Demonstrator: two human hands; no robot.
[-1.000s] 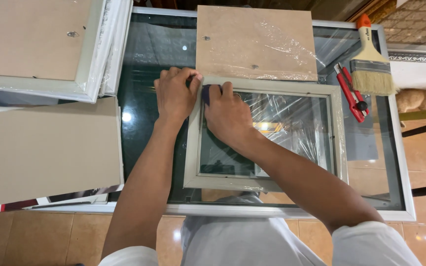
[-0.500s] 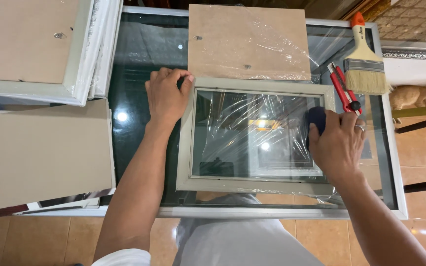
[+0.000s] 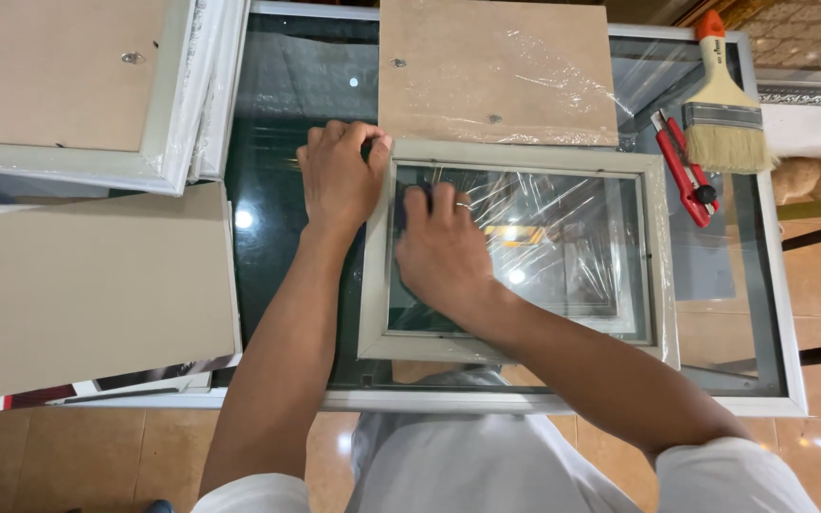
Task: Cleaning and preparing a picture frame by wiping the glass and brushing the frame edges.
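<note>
On the glass table (image 3: pixel 268 285), head view, your left hand (image 3: pixel 339 176) sits flat and curled over the upper-left corner of the pale picture frame (image 3: pixel 658 285), fingers wrapped at the outer edge, pinning it; that hold reads the same as half a second ago. What changed is your right hand (image 3: pixel 444 252): half a second ago it was pressing a dark pad at the frame's far right edge, near the red utility knife (image 3: pixel 684 169); now it has crossed back and lies just beside your left hand, inside the frame's upper-left area, palm down on the glass pane (image 3: pixel 563 247). A dark pad (image 3: pixel 413 198) shows only as a small patch under the fingertips, so you appear to be closed loosely over it; how firmly cannot be told. A second ago the hand was in nearly this same spot, so the motion reads as a full sweep across the pane and back. Judgement: wiping of the pane is under way, with at least one pass to the right edge complete; loose clear film and glare on the pane make it impossible to tell what residue remains. The frame itself has not shifted under your left hand. Beyond your grip, away from you, lies a brown backing board (image 3: pixel 486 71); further right of the knife rests a paintbrush (image 3: pixel 724 104). Left of your holding hand, stacked frames (image 3: pixel 78 85) and a cardboard sheet (image 3: pixel 87 285).
</note>
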